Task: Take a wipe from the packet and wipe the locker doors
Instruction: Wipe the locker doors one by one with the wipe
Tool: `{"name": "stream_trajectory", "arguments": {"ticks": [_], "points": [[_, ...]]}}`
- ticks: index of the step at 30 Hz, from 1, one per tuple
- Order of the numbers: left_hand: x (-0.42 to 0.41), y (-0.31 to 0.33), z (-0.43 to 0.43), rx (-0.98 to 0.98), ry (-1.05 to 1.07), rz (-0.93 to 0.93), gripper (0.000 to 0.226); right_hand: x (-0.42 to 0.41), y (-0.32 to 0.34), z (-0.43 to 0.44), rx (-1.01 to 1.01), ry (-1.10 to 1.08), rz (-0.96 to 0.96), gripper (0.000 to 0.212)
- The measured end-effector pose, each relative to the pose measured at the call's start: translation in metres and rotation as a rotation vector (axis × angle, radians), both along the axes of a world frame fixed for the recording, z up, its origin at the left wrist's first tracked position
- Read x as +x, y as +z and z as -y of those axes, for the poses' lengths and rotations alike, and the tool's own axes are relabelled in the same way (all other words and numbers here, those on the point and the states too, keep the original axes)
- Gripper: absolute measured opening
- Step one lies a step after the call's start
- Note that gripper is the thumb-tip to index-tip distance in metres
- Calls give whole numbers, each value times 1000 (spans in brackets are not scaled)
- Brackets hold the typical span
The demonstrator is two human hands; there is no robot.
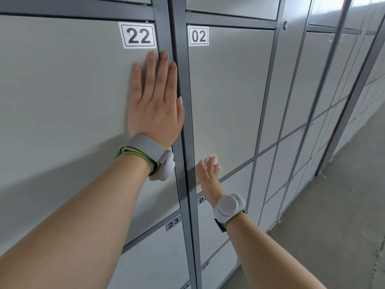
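Note:
My left hand [155, 97] lies flat with straight fingers on the grey locker door numbered 22 [62, 90], its fingertips just under the number label and over the dark frame post [179, 122]. My right hand [209, 177] presses a crumpled white wipe [213, 158] against the lower part of the locker door numbered 02 [229, 90], fingers stretched out over the wipe. Most of the wipe is hidden under the fingers. No wipe packet is in view.
Below are doors 23 [154, 247] and 03 [210, 230]. More grey lockers [312, 90] run off to the right along a concrete floor [343, 205]. Both wrists wear grey bands with white round devices.

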State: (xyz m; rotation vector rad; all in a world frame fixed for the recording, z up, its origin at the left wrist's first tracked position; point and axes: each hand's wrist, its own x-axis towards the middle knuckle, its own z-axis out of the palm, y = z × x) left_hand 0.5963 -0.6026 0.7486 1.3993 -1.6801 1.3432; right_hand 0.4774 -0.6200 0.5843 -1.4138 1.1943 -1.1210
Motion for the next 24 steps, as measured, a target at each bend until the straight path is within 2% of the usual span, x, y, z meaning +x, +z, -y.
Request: {"name": "stream_trajectory", "arguments": {"ticks": [3, 6, 8, 13, 15, 19, 24], "points": [[0, 0, 0, 11, -6, -2, 58, 6, 17, -2, -168, 4, -15, 65], [0, 0, -1, 9, -9, 1, 58, 9, 11, -1, -220, 6, -65, 66], [0, 0, 0, 3, -10, 5, 58, 10, -3, -2, -175, 1, -96, 68], [1, -1, 0, 0, -15, 6, 57, 2, -33, -1, 112, 39, -119, 74], [1, -1, 0, -3, -19, 8, 57, 0, -25, 1, 127, 46, -99, 73], [0, -1, 0, 13, -22, -1, 57, 7, 15, -3, -75, 0, 6, 70], [1, -1, -1, 14, -16, 2, 57, 23, 12, -14, -219, 50, -57, 68]]}}
